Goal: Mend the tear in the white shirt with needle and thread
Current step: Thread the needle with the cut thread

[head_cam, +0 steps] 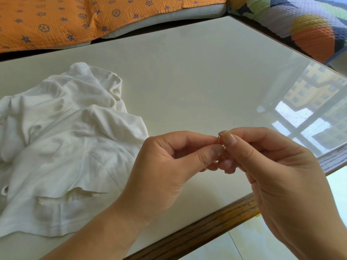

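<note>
A crumpled white shirt [62, 147] lies on the left of the cream table [197, 81]. Its tear [75, 196] gapes near the hem at the lower left. A loop of thin white thread [101, 162] rests on the cloth. Above the table's front edge my left hand [169, 166] pinches the thin needle [218, 138] between thumb and forefinger. My right hand [272, 166] meets it from the right, thumb and forefinger pinched together at the needle's upper end, presumably on thread too fine to see.
A sofa with an orange patterned cover [75, 21] runs along the table's far side. A multicoloured quilt [300, 25] lies at the far right. The table's wooden rim [216, 218] crosses below my hands, with pale floor tiles [244, 241] beyond it.
</note>
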`<state>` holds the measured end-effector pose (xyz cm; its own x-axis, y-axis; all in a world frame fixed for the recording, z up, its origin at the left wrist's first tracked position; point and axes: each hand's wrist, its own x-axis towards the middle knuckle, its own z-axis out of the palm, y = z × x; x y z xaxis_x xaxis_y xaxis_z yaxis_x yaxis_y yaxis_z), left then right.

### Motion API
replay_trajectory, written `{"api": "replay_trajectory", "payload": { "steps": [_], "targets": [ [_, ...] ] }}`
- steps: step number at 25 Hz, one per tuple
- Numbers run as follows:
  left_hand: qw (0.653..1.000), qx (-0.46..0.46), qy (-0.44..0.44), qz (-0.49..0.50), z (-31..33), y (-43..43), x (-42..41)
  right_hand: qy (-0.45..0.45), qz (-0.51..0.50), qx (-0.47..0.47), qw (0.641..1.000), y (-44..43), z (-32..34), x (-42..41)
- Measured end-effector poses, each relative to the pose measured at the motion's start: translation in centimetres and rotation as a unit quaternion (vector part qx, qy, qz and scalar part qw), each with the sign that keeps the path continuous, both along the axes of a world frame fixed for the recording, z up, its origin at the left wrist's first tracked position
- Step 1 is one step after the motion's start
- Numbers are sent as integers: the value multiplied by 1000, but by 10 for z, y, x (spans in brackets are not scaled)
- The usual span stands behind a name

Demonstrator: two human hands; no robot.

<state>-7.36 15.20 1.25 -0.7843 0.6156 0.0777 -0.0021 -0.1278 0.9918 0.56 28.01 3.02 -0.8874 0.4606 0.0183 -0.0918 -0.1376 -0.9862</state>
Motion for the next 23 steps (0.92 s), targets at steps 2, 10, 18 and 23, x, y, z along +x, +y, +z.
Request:
{"api": "replay_trajectory", "payload": {
  "steps": [2, 10, 18, 23],
  "targets": [
    [1000, 2, -1, 0, 0, 0, 0, 0, -2, -2, 1000, 0, 0, 0],
    [1000, 1, 0, -1, 0, -1, 0, -3, 1, 0, 1000, 0, 0, 0],
    [1000, 2, 2, -1, 0, 0, 0, -1, 6, 0, 1000, 1, -1, 0],
    [1000, 4, 4, 1, -1, 0, 0, -1, 8, -1, 1000, 1, 0, 0]
  ]
}}
